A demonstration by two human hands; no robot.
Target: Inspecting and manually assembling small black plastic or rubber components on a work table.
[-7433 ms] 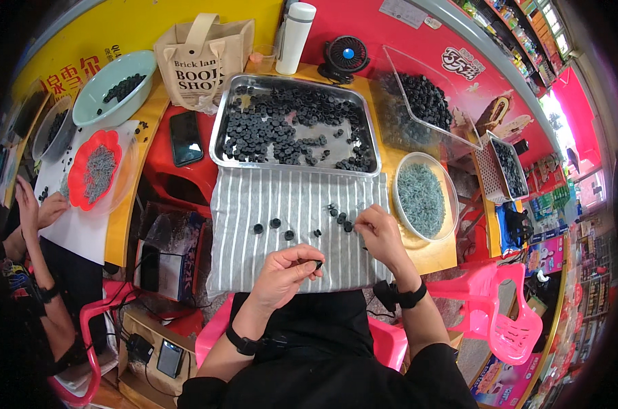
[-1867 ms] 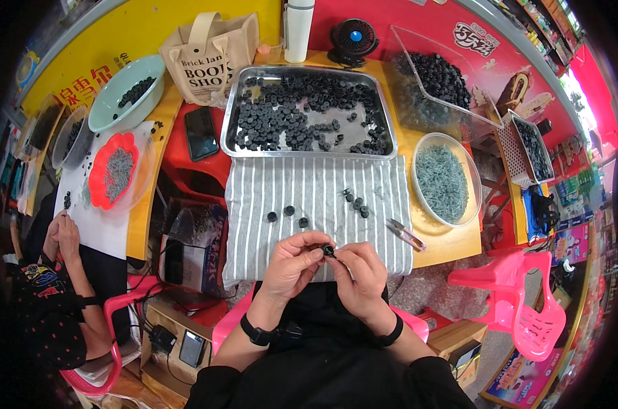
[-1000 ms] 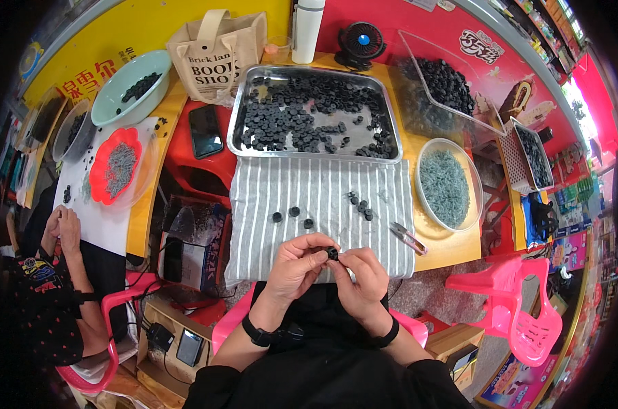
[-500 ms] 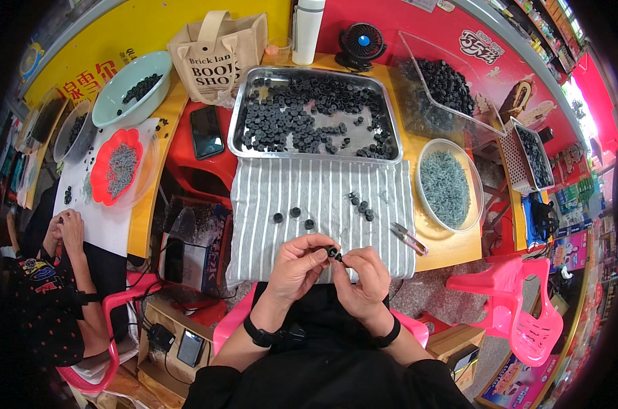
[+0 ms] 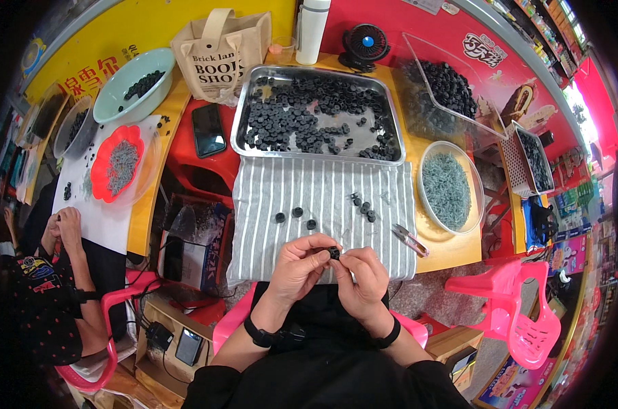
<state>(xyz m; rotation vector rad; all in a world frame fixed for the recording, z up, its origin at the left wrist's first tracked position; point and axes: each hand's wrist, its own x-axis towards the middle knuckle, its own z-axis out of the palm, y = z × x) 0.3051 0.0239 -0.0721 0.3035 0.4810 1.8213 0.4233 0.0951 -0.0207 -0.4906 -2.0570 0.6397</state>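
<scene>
My left hand (image 5: 301, 264) pinches a small round black plastic part (image 5: 333, 253) between thumb and fingertips. From the other side, my right hand (image 5: 362, 276) presses its closed thumb and forefinger against the same part; whether it also holds a tiny piece is hidden. Both hands are just above the near edge of a grey striped cloth (image 5: 261, 245). Beyond them on the cloth lie loose black parts (image 5: 297, 212), with another little group (image 5: 365, 208) to the right. Small metal snips (image 5: 410, 240) rest near the cloth's right edge.
A metal tray (image 5: 316, 159) of black parts stands behind the cloth. To its right are a clear bin (image 5: 452, 112) and a round tub (image 5: 483, 194) of greyish small pieces. A phone (image 5: 208, 129) lies on a red stool. At left, a co-worker's hands (image 5: 67, 228) are near a red bowl (image 5: 99, 163).
The black part has turned between my fingertips, and my right fingers have closed in nearer to it. The view has shifted slightly; the loose parts on the cloth stay put.
</scene>
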